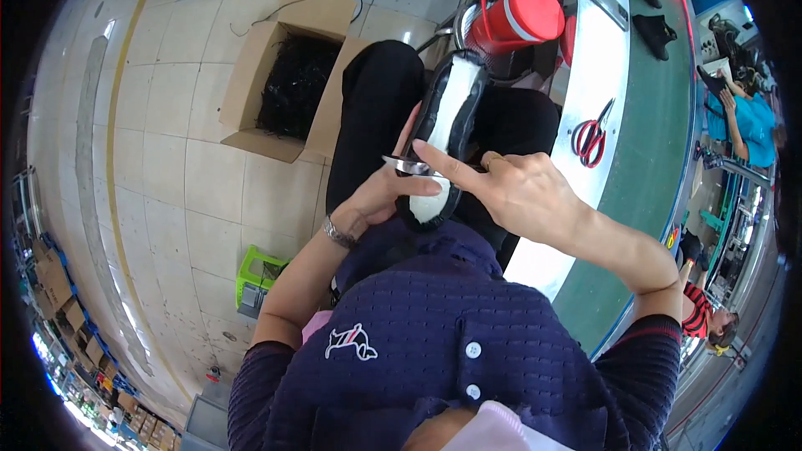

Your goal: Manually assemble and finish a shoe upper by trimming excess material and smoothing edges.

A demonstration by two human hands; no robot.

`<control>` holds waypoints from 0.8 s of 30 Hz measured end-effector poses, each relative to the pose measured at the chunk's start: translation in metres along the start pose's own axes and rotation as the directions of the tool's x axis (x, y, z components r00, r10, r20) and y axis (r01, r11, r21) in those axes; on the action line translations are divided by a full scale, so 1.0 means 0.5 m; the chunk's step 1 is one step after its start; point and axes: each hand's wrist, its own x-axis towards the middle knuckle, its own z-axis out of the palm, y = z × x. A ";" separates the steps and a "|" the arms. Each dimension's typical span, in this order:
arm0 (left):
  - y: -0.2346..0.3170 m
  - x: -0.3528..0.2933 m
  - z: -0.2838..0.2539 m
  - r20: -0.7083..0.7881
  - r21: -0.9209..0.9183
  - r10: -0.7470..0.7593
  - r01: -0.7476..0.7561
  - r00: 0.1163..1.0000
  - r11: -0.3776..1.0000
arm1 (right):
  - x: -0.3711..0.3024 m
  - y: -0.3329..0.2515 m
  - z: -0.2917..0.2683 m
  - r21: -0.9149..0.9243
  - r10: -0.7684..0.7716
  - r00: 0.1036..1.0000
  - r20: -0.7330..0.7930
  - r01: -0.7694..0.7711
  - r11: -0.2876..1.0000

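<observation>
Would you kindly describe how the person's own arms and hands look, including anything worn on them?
Both are gloveless. The left hand has a silver-coloured band at its wrist; the right hand wears a gold-coloured ring. The short, textured navy sleeves show a thin reddish stripe near the right cuff.

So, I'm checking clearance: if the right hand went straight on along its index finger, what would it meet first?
Probably the left hand, whose fingers show beside the white-bottomed black shoe. Depth is unclear; the right hand might pass above them.
</observation>
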 end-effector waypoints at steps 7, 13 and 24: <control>0.034 -0.013 0.021 0.358 -0.097 0.164 -0.138 0.919 0.986 | 0.002 0.027 0.052 0.113 0.072 0.997 0.000 -0.072 0.991; -0.006 -0.017 0.059 0.249 -0.345 0.142 -0.049 0.958 0.937 | -0.023 0.052 0.036 0.370 0.167 0.983 0.072 -0.182 0.911; 0.008 -0.030 0.091 0.051 0.148 0.174 -0.180 0.983 0.973 | -0.012 0.004 0.046 0.130 -0.014 0.997 -0.080 0.025 0.991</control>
